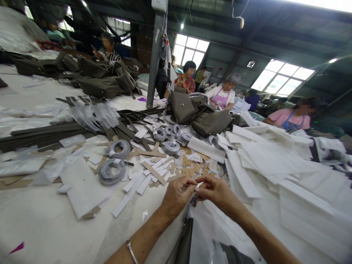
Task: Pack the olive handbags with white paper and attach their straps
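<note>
My left hand (178, 194) and my right hand (213, 192) meet fingertip to fingertip, both pinched closed. What sits between the fingers is too small and covered to make out. Just below them runs a dark part wrapped in clear film (192, 201), leading down to a dark olive handbag (183, 244) at the bottom edge. A translucent white wrapping sheet (205, 231) lies along the bag's right side, under my right forearm. The lower part of the bag is cut off by the frame.
Plastic-wrapped coiled straps (112, 171), white card strips (144, 183) and brown tags (188, 171) lie ahead. Stacked white foam sheets (277, 157) cover the right. More olive bags (211, 123) and long dark straps (46, 134) lie farther back, near a post (156, 55). Several people work beyond.
</note>
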A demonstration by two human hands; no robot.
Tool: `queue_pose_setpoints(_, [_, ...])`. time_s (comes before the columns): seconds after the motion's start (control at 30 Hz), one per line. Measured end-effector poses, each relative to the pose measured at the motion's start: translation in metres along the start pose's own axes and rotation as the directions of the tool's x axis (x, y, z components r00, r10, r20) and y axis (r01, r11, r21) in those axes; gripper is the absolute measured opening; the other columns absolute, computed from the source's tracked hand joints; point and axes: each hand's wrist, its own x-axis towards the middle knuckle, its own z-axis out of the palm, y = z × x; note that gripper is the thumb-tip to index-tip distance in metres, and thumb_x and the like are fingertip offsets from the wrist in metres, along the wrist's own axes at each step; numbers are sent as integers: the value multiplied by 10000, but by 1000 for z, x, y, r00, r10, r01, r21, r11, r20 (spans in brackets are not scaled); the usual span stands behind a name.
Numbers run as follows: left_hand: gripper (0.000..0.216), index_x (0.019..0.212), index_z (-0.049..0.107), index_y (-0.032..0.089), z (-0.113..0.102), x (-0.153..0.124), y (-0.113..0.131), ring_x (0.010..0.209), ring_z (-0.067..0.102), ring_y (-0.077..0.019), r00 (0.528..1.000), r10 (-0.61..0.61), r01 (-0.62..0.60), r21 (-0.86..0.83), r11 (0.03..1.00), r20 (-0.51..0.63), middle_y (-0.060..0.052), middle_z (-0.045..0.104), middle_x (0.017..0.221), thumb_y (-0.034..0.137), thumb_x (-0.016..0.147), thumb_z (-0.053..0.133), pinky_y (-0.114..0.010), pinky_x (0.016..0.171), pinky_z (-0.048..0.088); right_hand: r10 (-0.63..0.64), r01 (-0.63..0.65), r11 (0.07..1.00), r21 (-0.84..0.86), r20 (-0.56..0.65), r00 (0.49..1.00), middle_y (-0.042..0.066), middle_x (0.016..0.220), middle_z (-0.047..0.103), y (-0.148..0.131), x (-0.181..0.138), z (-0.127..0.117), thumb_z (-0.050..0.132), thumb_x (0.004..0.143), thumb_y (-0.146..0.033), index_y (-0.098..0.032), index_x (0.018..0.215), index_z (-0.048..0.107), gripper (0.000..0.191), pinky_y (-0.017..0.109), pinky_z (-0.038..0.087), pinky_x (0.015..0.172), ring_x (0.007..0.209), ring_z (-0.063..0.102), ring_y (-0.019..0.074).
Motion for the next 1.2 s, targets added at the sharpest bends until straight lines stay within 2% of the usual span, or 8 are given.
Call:
queue_pose_setpoints(0.2, [82,760,646,201,-1,0,1,724,615,-158,999,-45,45,10,999,-24,10,669,741,275,794,642,-248,695,438,6,-11,978,-210,-26,1000,19,622,680,5,-5,0,692,766,-396,-161,785,687,235,233,475,488,508,625,145])
queue_pose_setpoints(0.47, [168,747,642,197,-2,-1,1,858,606,-186,999,44,-45,-65,997,-9,-22,661,845,347,811,681,-293,831,440,94,-107,956,-274,-61,994,-57,421,464,4,-13,-1,624,782,-588,-182,854,711,422,201,312,311,331,433,115])
queue_pose_setpoints(0.63, [185,711,645,189,-3,0,1,923,613,-197,996,85,-81,-135,988,26,-38,668,914,341,788,718,-312,894,444,-224,159,893,-422,-108,969,8,641,604,0,-16,-1,711,771,-455,-197,732,729,261,212,339,450,520,467,107])
queue_pose_setpoints(0.7, [201,710,644,185,-2,-2,2,912,621,-197,996,78,-71,-161,984,43,-41,675,907,350,791,724,-314,889,456,-233,160,885,-437,-120,965,-9,586,564,-1,-16,3,736,758,-439,-196,733,721,245,214,316,463,519,449,104])
queue_pose_setpoints(0.83, [324,936,637,173,-2,-4,2,893,652,-202,996,17,5,-253,967,85,-54,688,931,440,788,744,-322,853,500,0,-18,984,-177,-105,995,-60,448,448,-5,-17,9,753,733,-561,-186,682,616,403,202,256,374,378,358,78])
queue_pose_setpoints(0.93, [442,1058,612,164,-2,-5,4,923,654,-205,991,-34,73,-311,947,132,-68,688,984,485,784,744,-324,868,500,37,-26,993,116,-88,995,-74,434,447,-14,-21,11,780,724,-550,-192,702,571,415,187,273,350,357,342,70])
queue_pose_setpoints(1.07, [327,934,668,162,-1,-6,8,887,645,-195,980,-13,73,-298,952,197,-45,700,907,453,797,725,-303,850,480,42,-18,919,395,-52,998,-49,506,542,-29,-27,10,836,682,-444,-183,731,580,369,184,409,421,407,449,75])
queue_pose_setpoints(1.2, [266,798,653,160,-2,-5,5,758,594,-157,988,-14,57,-276,959,155,-17,654,773,423,831,673,-270,750,454,45,-49,878,476,21,999,-26,587,590,-36,-32,8,856,668,-396,-172,693,576,359,260,549,568,480,524,90])
